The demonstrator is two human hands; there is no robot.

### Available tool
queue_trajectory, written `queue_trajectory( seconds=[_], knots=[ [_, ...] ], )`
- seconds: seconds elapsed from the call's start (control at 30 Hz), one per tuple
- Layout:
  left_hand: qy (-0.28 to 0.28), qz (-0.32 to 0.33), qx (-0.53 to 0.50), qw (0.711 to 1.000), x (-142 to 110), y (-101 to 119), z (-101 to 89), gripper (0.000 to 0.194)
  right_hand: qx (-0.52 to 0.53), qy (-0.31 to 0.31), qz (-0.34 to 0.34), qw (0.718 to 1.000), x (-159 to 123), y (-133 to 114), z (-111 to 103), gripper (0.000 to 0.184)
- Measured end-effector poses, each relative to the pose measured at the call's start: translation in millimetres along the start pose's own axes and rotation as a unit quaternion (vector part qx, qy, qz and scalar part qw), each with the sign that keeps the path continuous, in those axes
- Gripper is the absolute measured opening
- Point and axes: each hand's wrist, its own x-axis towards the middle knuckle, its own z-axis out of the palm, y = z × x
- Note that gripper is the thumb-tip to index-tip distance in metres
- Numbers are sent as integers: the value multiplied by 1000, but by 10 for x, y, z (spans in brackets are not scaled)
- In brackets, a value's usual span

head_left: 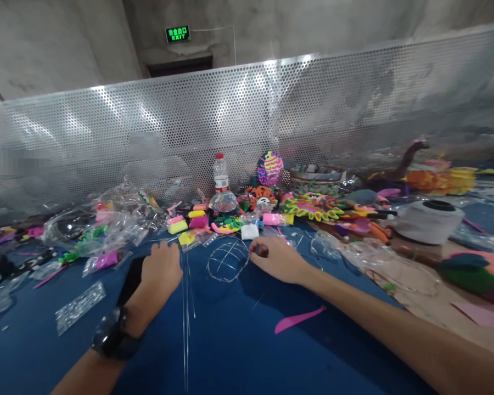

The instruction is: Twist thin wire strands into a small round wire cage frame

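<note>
A round wire frame [228, 260] lies on the blue table [230, 351] between my hands. My right hand [278, 258] rests at the frame's right edge, thumb and fingers pinched on its wire. My left hand [161, 270] is curled into a loose fist left of the frame, over the top ends of several thin straight wires [186, 318] that run toward me. A black watch [114, 336] sits on my left wrist. I cannot see whether the left fingers grip the wires.
Packets of coloured clay [189, 222] and clear bags [119, 219] crowd the back of the table, with a water bottle [221, 174], a patterned egg [269, 168], a white roll [430, 220] and a pink plastic tool [298, 319]. A perforated metal screen [247, 120] stands behind.
</note>
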Motion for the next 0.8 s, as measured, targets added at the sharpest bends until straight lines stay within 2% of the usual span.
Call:
queue_trajectory(
  seconds=[0.07, 0.1, 0.23, 0.4, 0.47, 0.53, 0.67, 0.73, 0.8],
  knots=[
    [-78, -81, -3, 994, 41, -143, -44, 28, -3, -4, 3, 1000, -1, -4, 1, 19],
    [-98, -96, -6, 991, 63, -217, -70, 26, -4, -6, 4, 1000, -3, -9, 0, 19],
    [-143, -110, -18, 983, 132, -471, -187, 21, -5, -21, 6, 1000, -6, -29, -6, 19],
    [-251, -135, -98, 954, 174, -679, -232, 38, 1, -24, 7, 1000, -3, -9, 10, 19],
    [-267, -146, -152, 940, 184, -738, -202, 42, -5, -15, -4, 1000, 0, 7, 23, 19],
    [-256, -148, -176, 939, 189, -769, -170, 50, -11, -10, -13, 1000, 1, 16, 31, 18],
    [-238, -161, -203, 936, 181, -731, -164, 79, -9, -17, -8, 1000, 0, 6, 25, 18],
    [-241, -143, -229, 932, 170, -684, -191, 86, -2, -24, -1, 1000, -2, -3, 14, 18],
    [-226, -94, -225, 943, 164, -636, -221, 81, 2, -28, 3, 1000, -3, -9, 5, 18]
  ],
)
